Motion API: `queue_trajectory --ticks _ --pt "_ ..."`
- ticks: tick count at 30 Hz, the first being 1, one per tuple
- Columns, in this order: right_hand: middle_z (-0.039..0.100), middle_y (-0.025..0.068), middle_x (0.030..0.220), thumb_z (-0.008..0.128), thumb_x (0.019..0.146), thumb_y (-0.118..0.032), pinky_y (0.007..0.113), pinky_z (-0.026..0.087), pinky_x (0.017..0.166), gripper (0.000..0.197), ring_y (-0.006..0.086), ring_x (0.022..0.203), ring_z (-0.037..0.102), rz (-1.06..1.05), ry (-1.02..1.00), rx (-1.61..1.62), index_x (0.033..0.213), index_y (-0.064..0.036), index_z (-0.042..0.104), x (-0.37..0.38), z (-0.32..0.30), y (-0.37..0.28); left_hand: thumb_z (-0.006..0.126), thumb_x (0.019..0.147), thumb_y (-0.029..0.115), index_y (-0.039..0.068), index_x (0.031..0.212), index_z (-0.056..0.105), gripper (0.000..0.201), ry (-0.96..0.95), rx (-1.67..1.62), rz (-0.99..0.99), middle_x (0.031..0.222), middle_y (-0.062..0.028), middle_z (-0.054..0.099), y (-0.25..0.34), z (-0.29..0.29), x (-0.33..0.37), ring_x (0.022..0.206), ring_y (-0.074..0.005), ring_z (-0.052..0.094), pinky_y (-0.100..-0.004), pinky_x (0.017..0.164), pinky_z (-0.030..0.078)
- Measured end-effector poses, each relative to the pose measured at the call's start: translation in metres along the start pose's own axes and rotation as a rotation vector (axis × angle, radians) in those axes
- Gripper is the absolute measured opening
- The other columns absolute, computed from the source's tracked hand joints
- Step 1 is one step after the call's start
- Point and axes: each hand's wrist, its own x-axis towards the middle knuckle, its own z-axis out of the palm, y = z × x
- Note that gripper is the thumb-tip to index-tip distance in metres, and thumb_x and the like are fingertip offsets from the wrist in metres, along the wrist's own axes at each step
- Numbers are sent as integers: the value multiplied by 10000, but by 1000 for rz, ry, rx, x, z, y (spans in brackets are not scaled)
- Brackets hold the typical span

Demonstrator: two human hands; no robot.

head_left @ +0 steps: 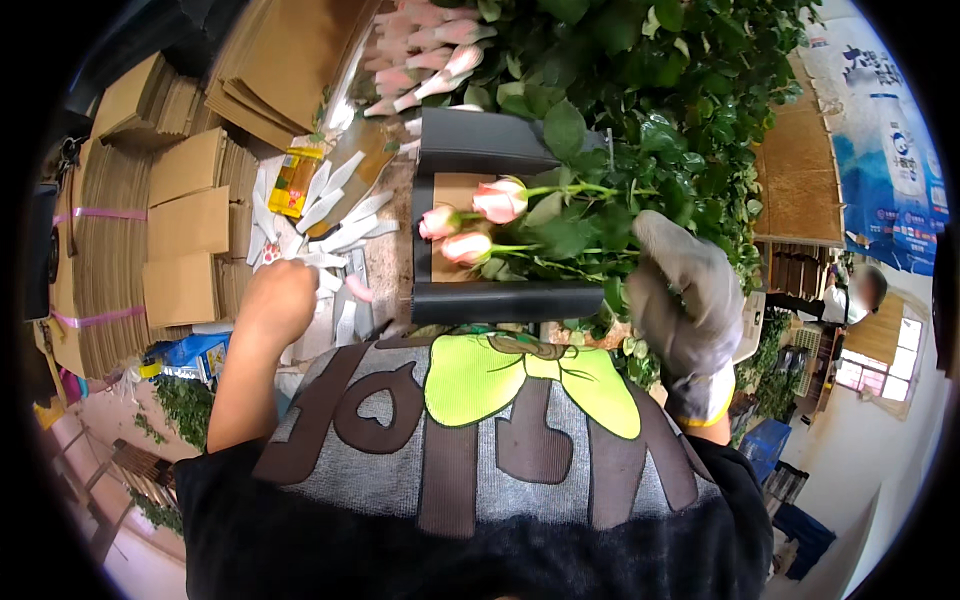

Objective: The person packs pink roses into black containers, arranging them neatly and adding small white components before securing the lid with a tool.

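Three pink roses (499, 200) lie with their heads to the left in a black-sided holder (510, 300), over a brown cardboard base. Their leafy stems run right toward my right hand (688, 295), which wears a grey glove. Its fingers curl in at the stems, partly hidden by leaves. My left hand (281, 300), bare, is closed over a scatter of white mesh sleeves (345, 232) left of the holder. Its fingertips touch the sleeves, but what they pinch is hard to make out. A yellow packet (296, 181) lies just beyond this hand.
Pink roses in white sleeves (430, 60) are piled at the far side. A heap of green foliage (660, 90) fills the far right. Stacked flat cardboard (115, 235) stands at the left. Another person (862, 292) is off to the right.
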Motion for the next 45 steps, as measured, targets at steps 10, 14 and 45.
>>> queue_trajectory --ticks 10,14,45 --pt "666 127 833 581 805 -345 437 506 665 265 331 743 642 -32 -700 -206 917 -124 675 38 123 71 497 725 -37 -30 849 612 168 283 -735 609 884 -148 637 31 27 65 825 -310 622 -372 725 500" --pt "640 105 709 565 846 -270 428 491 561 184 304 619 618 -53 -563 -324 890 -125 670 34 127 82 464 715 -56 -38 828 602 179 152 -871 552 913 -135 657 34 44 72 845 -283 639 -347 748 506" --pt "671 151 822 577 833 -260 385 527 663 213 305 759 666 -62 -975 -84 939 -81 624 41 122 48 756 713 234 262 1049 693 343 438 -362 725 1218 -36 522 55 55 75 1050 -289 484 -408 903 405"
